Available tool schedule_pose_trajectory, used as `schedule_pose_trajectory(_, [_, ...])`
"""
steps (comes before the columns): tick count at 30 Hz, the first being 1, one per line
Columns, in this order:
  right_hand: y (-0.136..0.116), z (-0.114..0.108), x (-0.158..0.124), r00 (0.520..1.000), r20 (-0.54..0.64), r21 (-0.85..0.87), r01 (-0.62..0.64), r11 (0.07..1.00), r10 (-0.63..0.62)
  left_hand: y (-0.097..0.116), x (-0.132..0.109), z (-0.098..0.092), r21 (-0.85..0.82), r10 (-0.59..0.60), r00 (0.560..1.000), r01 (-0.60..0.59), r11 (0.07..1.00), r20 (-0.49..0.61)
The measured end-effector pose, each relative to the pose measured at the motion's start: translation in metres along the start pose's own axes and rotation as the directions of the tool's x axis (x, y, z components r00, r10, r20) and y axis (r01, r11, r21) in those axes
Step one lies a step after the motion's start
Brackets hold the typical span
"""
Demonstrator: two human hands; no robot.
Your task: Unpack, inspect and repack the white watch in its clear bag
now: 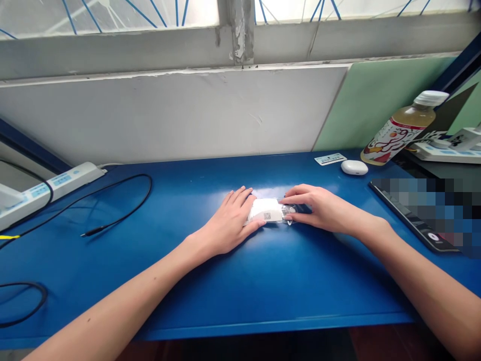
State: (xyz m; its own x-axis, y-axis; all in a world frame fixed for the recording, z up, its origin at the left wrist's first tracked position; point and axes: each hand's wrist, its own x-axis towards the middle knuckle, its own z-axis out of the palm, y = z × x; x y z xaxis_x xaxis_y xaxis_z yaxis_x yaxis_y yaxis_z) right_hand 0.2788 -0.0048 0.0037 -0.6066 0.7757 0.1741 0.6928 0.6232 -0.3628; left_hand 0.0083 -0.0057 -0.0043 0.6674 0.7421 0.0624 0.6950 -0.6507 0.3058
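A small white package [266, 209] in clear plastic wrapping lies flat on the blue table, near its middle. A square printed code shows on its front side. My left hand [233, 221] rests over its left end, palm down, fingers stretched out and thumb along the near edge. At the other end, my right hand [314, 206] has its thumb and fingers closed around the loose clear plastic. The left end of the package is partly hidden under my left hand.
On the blue table [210, 296], a power strip [56, 188] and black cable [150, 188] lie left. A white earbud case [354, 167], small card [330, 159], drink bottle [404, 128] and phone [424, 220] are right. A second power strip [447, 152] sits far right. A wall [188, 118] stands behind.
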Motion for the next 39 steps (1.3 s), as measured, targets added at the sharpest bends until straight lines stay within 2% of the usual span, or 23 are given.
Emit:
schedule_pose_trajectory(7, [0.0, 0.011, 0.001, 0.991, -0.132, 0.088, 0.008, 0.996, 0.004, 0.0, 0.0, 0.002, -0.001, 0.004, 0.999, -0.004, 1.0, -0.038])
schedule_pose_trajectory(13, [0.001, 0.007, 0.003, 0.989, -0.132, 0.025, 0.076, 0.997, -0.073, 0.0, 0.0, 0.001, -0.027, 0.036, 0.998, -0.037, 0.999, -0.059])
schedule_pose_trajectory(18, [0.012, -0.006, -0.001, 0.994, -0.078, -0.002, 0.08, 0.997, -0.08, 0.001, 0.001, -0.001, -0.004, 0.067, 0.995, -0.068, 0.998, -0.069])
schedule_pose_trajectory(28, [0.022, -0.025, -0.006, 0.993, 0.099, 0.029, -0.064, 0.998, 0.061, -0.002, 0.001, -0.002, 0.03, 0.041, 0.999, -0.04, 0.999, -0.028])
schedule_pose_trajectory(31, [0.02, -0.029, -0.008, 0.988, 0.109, 0.051, -0.119, 0.992, 0.113, -0.001, 0.001, -0.002, 0.046, 0.044, 0.999, -0.043, 0.998, -0.017])
schedule_pose_trajectory(34, [0.014, -0.025, -0.007, 0.99, 0.074, 0.051, -0.125, 0.991, 0.121, -0.001, 0.001, -0.002, 0.055, 0.056, 0.998, -0.054, 0.997, -0.024])
schedule_pose_trajectory(39, [0.002, -0.006, -0.001, 0.997, 0.045, 0.049, -0.069, 0.996, 0.067, -0.001, 0.001, 0.001, 0.069, 0.075, 0.996, -0.072, 0.995, -0.039])
